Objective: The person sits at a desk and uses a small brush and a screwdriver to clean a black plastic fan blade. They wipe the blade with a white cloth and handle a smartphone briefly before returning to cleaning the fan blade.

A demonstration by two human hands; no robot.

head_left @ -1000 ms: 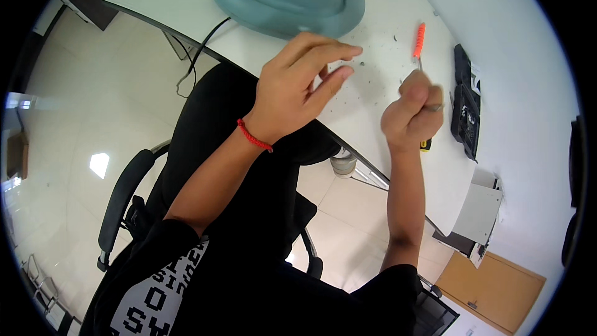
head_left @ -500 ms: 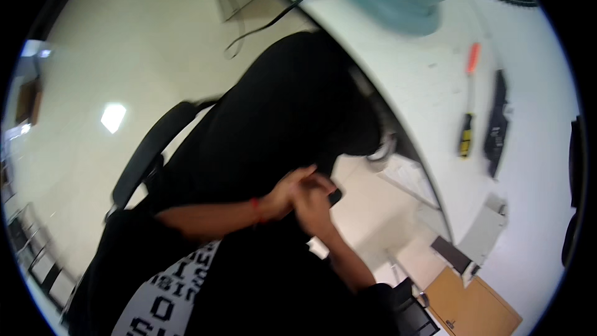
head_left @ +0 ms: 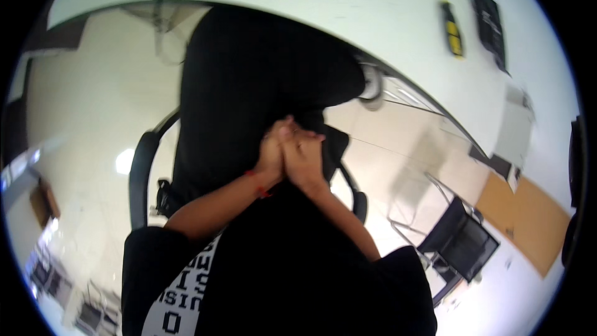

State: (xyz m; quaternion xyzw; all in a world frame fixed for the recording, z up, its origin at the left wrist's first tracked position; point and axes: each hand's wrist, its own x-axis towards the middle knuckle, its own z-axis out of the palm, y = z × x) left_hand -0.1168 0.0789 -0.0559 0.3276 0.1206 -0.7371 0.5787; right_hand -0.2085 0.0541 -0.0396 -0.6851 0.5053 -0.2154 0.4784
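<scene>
My left hand [head_left: 270, 154] and my right hand [head_left: 305, 157] are clasped together over my lap, the fingers folded into one another. No object shows between them, though the palms are hidden. A red band [head_left: 260, 185] circles my left wrist. Beneath the hands are my black trousers [head_left: 249, 81], one leg crossed so that a shoe [head_left: 372, 84] shows under the table edge.
Ahead curves a white table [head_left: 348, 0], bearing a screwdriver [head_left: 453, 32] with a yellow and black handle and a long black part [head_left: 488, 18]. My chair's armrest [head_left: 143, 174] is at left. Another black chair [head_left: 461, 236] stands right, near a wooden panel [head_left: 525, 221].
My view has turned, so the table edge now runs across the top. The hands, blurred and rubbing or shifting before, now lie clasped and steadier.
</scene>
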